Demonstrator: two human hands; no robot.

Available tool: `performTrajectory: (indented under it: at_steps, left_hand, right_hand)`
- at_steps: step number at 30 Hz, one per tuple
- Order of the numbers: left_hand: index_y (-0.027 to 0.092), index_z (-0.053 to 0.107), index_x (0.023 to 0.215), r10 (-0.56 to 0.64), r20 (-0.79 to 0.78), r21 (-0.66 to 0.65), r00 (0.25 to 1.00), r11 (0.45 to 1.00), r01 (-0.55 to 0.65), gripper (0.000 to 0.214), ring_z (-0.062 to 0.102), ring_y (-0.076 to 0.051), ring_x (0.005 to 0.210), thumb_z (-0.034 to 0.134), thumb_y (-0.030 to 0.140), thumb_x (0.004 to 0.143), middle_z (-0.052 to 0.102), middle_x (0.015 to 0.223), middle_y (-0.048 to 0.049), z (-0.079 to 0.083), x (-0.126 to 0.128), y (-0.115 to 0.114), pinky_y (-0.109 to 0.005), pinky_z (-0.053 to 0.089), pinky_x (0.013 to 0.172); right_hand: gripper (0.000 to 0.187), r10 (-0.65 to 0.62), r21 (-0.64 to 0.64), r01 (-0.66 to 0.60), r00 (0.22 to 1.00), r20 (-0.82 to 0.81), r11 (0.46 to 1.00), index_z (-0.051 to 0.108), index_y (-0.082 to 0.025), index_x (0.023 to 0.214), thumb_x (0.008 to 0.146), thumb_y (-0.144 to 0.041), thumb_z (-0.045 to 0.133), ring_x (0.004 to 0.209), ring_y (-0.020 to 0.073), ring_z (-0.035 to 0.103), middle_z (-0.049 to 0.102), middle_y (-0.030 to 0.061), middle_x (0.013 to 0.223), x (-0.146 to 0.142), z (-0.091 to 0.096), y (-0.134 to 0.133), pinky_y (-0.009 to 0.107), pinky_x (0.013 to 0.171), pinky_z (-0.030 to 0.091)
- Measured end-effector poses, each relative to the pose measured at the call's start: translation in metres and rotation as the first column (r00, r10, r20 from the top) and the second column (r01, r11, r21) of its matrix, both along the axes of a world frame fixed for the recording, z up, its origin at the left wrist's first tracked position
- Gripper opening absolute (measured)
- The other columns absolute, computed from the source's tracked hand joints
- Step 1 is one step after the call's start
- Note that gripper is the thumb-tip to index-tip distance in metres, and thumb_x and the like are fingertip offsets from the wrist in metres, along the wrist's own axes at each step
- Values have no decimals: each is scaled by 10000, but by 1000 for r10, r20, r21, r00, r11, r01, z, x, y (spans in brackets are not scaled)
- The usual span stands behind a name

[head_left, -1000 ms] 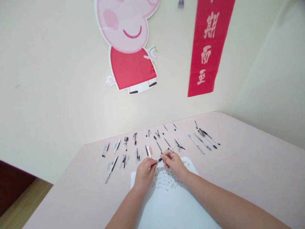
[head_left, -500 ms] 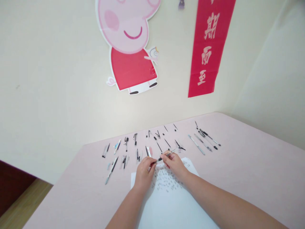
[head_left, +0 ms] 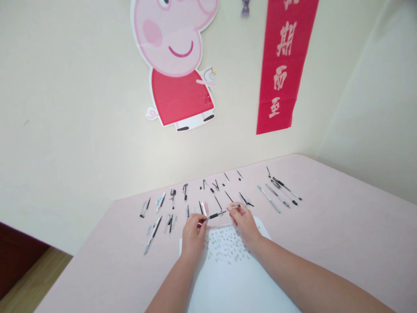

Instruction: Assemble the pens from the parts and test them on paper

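My left hand [head_left: 194, 230] is closed in a pinch on one end of a slim pen with a dark grip [head_left: 215, 215]. Its tip points up and right toward my right hand [head_left: 243, 221]. The fingers of my right hand pinch a thin clear pen piece with a dark end [head_left: 237, 206], roughly in line with the pen. Whether the two pieces are joined is too small to tell. Both hands are above the top edge of a white paper sheet [head_left: 234, 282] with rows of small dark handwriting.
Pens with caps and parts [head_left: 153, 234] lie in groups at the left of the pink table [head_left: 325, 243]. Thin black refills [head_left: 218, 202] lie behind my hands, and several pens [head_left: 269, 199] at the right. A pig cutout [head_left: 182, 95] and red banner [head_left: 280, 78] hang on the wall.
My hands have moved apart, the left one leftward and the right one slightly right. More of the dark-gripped pen shows between them. The view has shifted slightly.
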State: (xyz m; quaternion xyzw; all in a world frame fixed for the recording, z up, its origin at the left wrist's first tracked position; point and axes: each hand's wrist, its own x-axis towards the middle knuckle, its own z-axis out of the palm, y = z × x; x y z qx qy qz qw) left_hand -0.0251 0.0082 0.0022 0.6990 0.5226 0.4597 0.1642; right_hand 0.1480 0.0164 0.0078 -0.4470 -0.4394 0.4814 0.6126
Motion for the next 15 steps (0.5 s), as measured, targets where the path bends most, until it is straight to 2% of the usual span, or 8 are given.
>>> performTrajectory:
  at_steps: [3,7,12,15]
  left_hand:
    - [186,611,795,29,46,-3,999,1000,-29,102,596,-165,721,517,196,756,597,793,-32,-1,-1,1,-295,514,608]
    - [186,603,780,69,92,-23,993,997,-67,91,594,-164,725,521,185,741,590,797,-27,-2,-3,3,-295,516,608]
    - [181,590,789,149,182,-35,972,989,-145,90,590,-165,718,535,181,718,577,804,-30,-8,-9,8,-292,512,597]
    - [181,581,830,220,228,-34,949,975,-218,113,587,-161,736,542,192,725,563,836,-33,-14,-15,12,-311,511,648]
  right_hand:
    - [260,-58,-43,57,998,-31,997,518,-183,722,710,-433,591,450,86,333,388,-66,501,2,1,-1,217,433,258]
    - [210,-67,-6,67,998,4,998,514,-187,746,740,-391,564,487,101,376,413,-56,533,3,1,-1,224,470,301]
    - [171,-23,109,6,988,156,994,521,-185,724,758,-352,541,584,124,453,479,-26,607,2,-2,0,239,556,369]
    - [153,24,120,-61,957,290,991,566,-176,746,760,-324,535,607,132,482,553,-1,659,0,-5,0,247,576,385]
